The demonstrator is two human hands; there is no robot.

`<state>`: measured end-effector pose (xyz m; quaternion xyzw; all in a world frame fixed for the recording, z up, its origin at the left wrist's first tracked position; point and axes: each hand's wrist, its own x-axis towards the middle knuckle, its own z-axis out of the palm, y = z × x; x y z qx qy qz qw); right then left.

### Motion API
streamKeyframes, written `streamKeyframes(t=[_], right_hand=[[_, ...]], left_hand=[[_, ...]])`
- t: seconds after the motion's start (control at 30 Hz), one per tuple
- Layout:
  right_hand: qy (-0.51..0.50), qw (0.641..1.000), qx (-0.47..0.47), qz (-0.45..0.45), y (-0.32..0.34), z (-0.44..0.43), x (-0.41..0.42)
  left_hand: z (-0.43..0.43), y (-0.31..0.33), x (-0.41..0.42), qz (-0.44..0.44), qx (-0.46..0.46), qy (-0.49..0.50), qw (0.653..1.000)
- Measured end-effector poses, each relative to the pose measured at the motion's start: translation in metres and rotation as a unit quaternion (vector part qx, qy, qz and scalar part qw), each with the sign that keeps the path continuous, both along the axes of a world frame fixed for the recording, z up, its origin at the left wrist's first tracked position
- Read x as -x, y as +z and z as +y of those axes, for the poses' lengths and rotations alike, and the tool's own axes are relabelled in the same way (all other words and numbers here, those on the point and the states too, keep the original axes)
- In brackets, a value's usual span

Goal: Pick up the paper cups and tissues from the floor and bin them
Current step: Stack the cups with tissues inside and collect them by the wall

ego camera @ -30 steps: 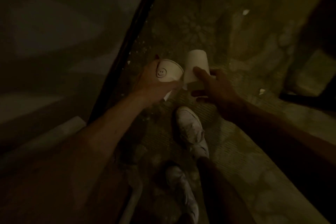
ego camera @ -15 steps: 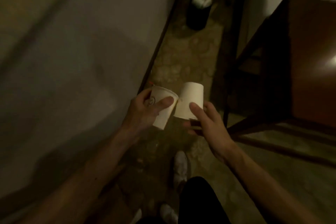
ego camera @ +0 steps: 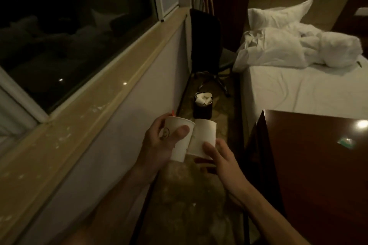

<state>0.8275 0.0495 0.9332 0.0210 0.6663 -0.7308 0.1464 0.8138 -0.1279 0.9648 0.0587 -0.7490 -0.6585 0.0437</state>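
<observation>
Two paper cups (ego camera: pixel 180 151) held; one bin (ego camera: pixel 203 110); one chair (ego camera: pixel 205 40); one bed (ego camera: pixel 298 89); one pillow (ego camera: pixel 278 14)

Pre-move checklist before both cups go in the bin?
1. Grip of left hand on smiley paper cup: ok.
2. Grip of right hand on plain paper cup: ok.
3. Sight of bin ahead by the wall: ok.
4. Room in bin: white litter piled at the rim, not ok.
5. Clear floor to bin: partly hidden behind the hands, cannot tell.
6. Cups empty: insides unseen, cannot tell.
</observation>
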Motion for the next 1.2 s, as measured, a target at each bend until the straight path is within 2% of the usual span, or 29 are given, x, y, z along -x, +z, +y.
streamKeyframes(t=[0.23,0.6,0.7,0.9,1.0,1.2], right_hand=[[0.038,0.999,-0.002,-0.005,0.025,-0.005,0.11],[-0.036,0.995,-0.035,-0.092,-0.02,-0.02,0.331],[-0.059,0.991,-0.076,-0.092,-0.021,-0.023,0.389],[-0.097,0.982,-0.091,-0.132,-0.033,-0.005,0.48],[-0.11,0.979,-0.087,-0.15,-0.049,0.007,0.529],[-0.152,0.969,-0.053,-0.189,-0.094,0.024,0.656]], left_hand=[[-0.012,0.02,0.102,-0.024,-0.074,0.001,0.997],[-0.024,-0.038,0.346,-0.114,-0.1,-0.094,0.984],[-0.026,-0.043,0.412,-0.142,-0.119,-0.131,0.974],[-0.009,-0.058,0.533,-0.199,-0.133,-0.198,0.95],[0.003,-0.08,0.587,-0.231,-0.165,-0.197,0.938],[0.021,-0.138,0.705,-0.318,-0.197,-0.132,0.918]])
